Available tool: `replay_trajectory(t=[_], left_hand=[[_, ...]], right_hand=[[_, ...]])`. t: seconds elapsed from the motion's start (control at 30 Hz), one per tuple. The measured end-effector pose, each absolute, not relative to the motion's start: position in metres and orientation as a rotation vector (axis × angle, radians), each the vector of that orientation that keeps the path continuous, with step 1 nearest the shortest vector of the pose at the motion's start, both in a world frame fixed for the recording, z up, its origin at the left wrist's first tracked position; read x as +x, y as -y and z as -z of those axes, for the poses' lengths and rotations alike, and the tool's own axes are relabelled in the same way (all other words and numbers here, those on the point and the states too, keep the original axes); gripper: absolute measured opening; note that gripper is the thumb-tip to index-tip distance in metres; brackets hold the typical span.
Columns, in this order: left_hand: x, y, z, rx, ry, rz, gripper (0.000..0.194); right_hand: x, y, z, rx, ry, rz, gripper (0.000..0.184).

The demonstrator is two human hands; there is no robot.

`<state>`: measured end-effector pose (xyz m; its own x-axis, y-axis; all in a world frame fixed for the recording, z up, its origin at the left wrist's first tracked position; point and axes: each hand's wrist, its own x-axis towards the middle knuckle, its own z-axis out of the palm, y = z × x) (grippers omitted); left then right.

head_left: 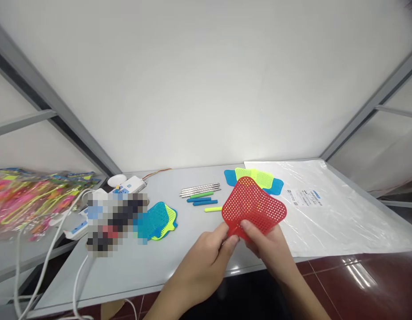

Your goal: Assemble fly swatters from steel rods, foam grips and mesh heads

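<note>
A red perforated fly swatter head (251,202), apparently folded or doubled into two lobes, is held up over the table's front edge. My right hand (271,249) pinches its lower part, thumb on top. At its narrow neck, the fingers of my left hand (209,262) are closed. A small bit of what looks like metal shows between those fingers; the rest is hidden. Behind the red head lie yellow swatter heads (255,178) and blue swatter heads (276,186). Yellow and blue heads also form a stack (161,221) left of my hands.
Several silver rods (199,190) lie mid-table beside a green handle (202,195), blue handles (202,201) and a yellow handle (212,209). White plastic wrap (342,222) covers the right side. Power strips (79,224) with cables (49,262) and bagged colourful items (36,200) are left.
</note>
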<state>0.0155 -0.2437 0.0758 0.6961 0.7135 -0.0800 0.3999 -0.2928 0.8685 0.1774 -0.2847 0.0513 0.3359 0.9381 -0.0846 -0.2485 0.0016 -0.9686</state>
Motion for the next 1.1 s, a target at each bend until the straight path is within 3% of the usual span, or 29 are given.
replay_trajectory(t=[0.2,0.4,0.63,1.1], left_hand=[[0.025,0.25,-0.046,1.083,-0.622,-0.233,0.035],[0.033,0.249,-0.035,0.852,-0.601,-0.297,0.036],[0.045,0.242,-0.028,0.847,-0.699,-0.389,0.031],[0.043,0.245,-0.02,0.93,-0.689,-0.392,0.038]], right_hand=[[0.178,0.286,-0.036,-1.238,0.818,-1.203,0.05],[0.185,0.281,-0.021,-1.177,0.849,-1.284,0.069],[0.179,0.276,-0.007,-1.211,0.865,-1.225,0.036],[0.179,0.273,-0.006,-1.263,0.77,-1.122,0.034]])
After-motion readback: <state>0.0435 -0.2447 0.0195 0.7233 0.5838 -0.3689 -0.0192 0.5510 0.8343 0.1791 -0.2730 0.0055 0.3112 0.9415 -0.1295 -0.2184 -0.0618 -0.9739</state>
